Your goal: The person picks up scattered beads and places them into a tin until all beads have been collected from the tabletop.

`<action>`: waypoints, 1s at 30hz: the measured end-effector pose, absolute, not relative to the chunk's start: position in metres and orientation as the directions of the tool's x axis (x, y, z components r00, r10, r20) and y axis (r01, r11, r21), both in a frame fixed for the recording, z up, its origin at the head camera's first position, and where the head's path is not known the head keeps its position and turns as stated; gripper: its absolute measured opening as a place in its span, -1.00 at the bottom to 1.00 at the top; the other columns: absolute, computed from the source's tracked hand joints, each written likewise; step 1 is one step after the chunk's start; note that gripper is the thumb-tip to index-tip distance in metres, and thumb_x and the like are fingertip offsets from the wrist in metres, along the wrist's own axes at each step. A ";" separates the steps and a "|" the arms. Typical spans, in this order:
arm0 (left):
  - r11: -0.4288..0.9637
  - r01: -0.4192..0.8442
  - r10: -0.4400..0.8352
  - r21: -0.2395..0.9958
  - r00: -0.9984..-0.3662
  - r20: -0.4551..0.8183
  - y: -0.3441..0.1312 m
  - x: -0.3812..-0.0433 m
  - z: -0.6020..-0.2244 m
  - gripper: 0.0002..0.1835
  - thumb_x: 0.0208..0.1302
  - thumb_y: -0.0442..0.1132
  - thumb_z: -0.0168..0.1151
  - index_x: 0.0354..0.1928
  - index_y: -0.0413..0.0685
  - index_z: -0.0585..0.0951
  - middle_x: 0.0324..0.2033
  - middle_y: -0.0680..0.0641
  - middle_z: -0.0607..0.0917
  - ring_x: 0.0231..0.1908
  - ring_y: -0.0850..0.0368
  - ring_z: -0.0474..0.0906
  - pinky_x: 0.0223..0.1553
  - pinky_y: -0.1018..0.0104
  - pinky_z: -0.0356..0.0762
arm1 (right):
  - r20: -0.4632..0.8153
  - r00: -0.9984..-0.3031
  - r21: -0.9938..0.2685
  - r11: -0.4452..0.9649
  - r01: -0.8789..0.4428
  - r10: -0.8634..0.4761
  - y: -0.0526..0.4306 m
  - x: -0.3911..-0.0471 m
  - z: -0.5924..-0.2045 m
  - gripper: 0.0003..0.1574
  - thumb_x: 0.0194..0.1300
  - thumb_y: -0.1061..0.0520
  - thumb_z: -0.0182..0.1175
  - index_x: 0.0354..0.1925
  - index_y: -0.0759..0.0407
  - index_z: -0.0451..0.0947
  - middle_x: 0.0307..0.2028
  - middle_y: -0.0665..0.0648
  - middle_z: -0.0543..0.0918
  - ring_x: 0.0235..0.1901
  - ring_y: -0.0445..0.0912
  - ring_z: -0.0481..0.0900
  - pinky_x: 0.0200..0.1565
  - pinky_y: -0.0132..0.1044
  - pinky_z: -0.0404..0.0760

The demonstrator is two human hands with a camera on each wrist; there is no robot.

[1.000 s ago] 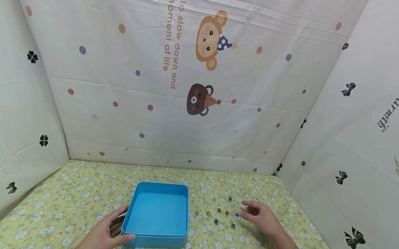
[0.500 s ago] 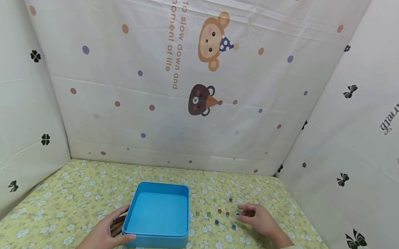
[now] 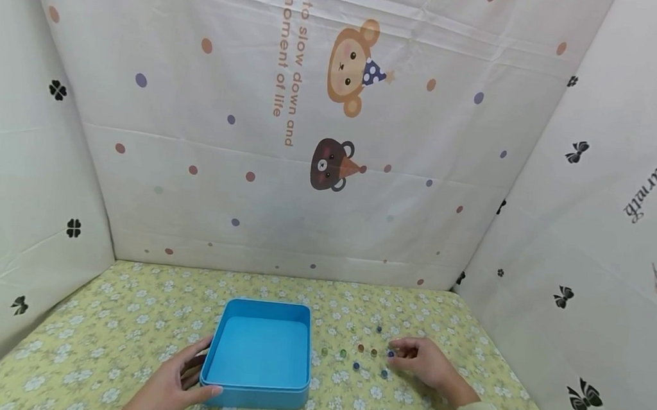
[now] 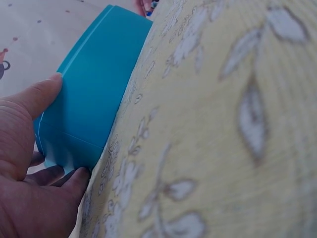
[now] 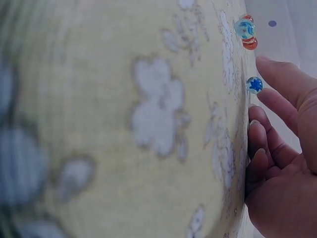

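A square blue box [image 3: 255,395] stands with its open top up on the flowered cloth. My left hand [image 3: 166,382] grips its near left corner, thumb on the front wall and fingers bent against the left side. In the left wrist view the thumb [image 4: 47,91] presses near the rim, while the fingertips reach the box's lower edge. A clear marble with a blue swirl [image 5: 254,85] lies by the thumb and index fingertips of my right hand [image 3: 426,364]. Those two digits stand apart around it, not pinching; the remaining fingers bend under the palm, low over the cloth.
Several other marbles lie loose between box and right hand, among them a green one [image 3: 342,353], an orange one [image 3: 360,348] and a dark blue one [image 3: 356,366]. Printed white cloth walls [image 3: 269,226] close off the back and both sides.
My right hand has shifted slightly left and nearer, its fingertips coming around the blue-swirled marble. The left hand and the box have stayed in place.
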State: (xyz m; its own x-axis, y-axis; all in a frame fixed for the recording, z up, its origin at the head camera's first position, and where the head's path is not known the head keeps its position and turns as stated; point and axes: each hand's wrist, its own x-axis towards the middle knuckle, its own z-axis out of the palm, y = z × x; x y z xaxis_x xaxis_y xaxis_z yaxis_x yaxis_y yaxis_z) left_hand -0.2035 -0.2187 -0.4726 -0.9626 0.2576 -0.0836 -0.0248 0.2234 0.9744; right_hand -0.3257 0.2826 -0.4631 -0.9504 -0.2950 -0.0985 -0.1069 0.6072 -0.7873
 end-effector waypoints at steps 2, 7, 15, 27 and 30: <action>0.223 -0.029 0.256 0.974 -0.963 -0.087 -0.219 -0.204 -0.473 0.04 0.36 -0.06 0.39 0.63 -0.18 -0.06 0.57 -0.49 -0.07 0.49 -0.59 0.05 0.47 0.02 0.62 | -0.099 -0.952 -0.787 0.608 -0.104 -0.291 0.281 -0.325 -0.463 -0.40 0.28 0.04 0.48 0.18 0.31 0.65 -0.19 0.14 0.68 -0.30 -0.06 0.53 -0.45 -0.32 0.59; 0.221 -0.037 0.255 0.975 -0.962 -0.095 -0.220 -0.205 -0.473 0.04 0.37 -0.07 0.38 0.63 -0.19 -0.07 0.57 -0.49 -0.08 0.49 -0.59 0.05 0.47 0.03 0.63 | -0.088 -0.951 -0.787 0.606 -0.116 -0.296 0.280 -0.326 -0.463 -0.45 0.29 0.06 0.47 0.16 0.31 0.66 -0.19 0.14 0.69 -0.31 -0.05 0.53 -0.42 -0.33 0.60; 0.217 -0.028 0.260 0.976 -0.962 -0.085 -0.220 -0.205 -0.474 0.03 0.37 -0.08 0.38 0.63 -0.18 -0.06 0.57 -0.49 -0.08 0.49 -0.59 0.04 0.46 0.06 0.63 | -0.090 -0.961 -0.780 0.618 -0.095 -0.262 0.279 -0.325 -0.465 -0.49 0.27 0.06 0.49 0.11 0.27 0.70 -0.22 0.13 0.69 -0.31 -0.05 0.55 -0.46 -0.31 0.61; 0.226 -0.037 0.251 0.973 -0.963 -0.095 -0.220 -0.204 -0.473 0.04 0.35 -0.07 0.40 0.63 -0.17 -0.05 0.58 -0.49 -0.07 0.49 -0.58 0.04 0.47 0.04 0.63 | -0.075 -0.974 -0.765 0.639 -0.080 -0.212 0.275 -0.324 -0.463 -0.59 0.25 0.12 0.49 0.03 0.27 0.74 -0.27 0.11 0.71 -0.34 -0.06 0.59 -0.47 -0.30 0.65; 0.229 -0.035 0.251 0.973 -0.964 -0.093 -0.220 -0.205 -0.473 0.04 0.35 -0.06 0.40 0.63 -0.17 -0.05 0.58 -0.48 -0.06 0.49 -0.58 0.05 0.46 0.05 0.63 | -0.069 -0.976 -0.761 0.643 -0.084 -0.209 0.275 -0.325 -0.464 -0.60 0.25 0.11 0.49 0.02 0.25 0.75 -0.27 0.11 0.71 -0.34 -0.07 0.59 -0.48 -0.29 0.64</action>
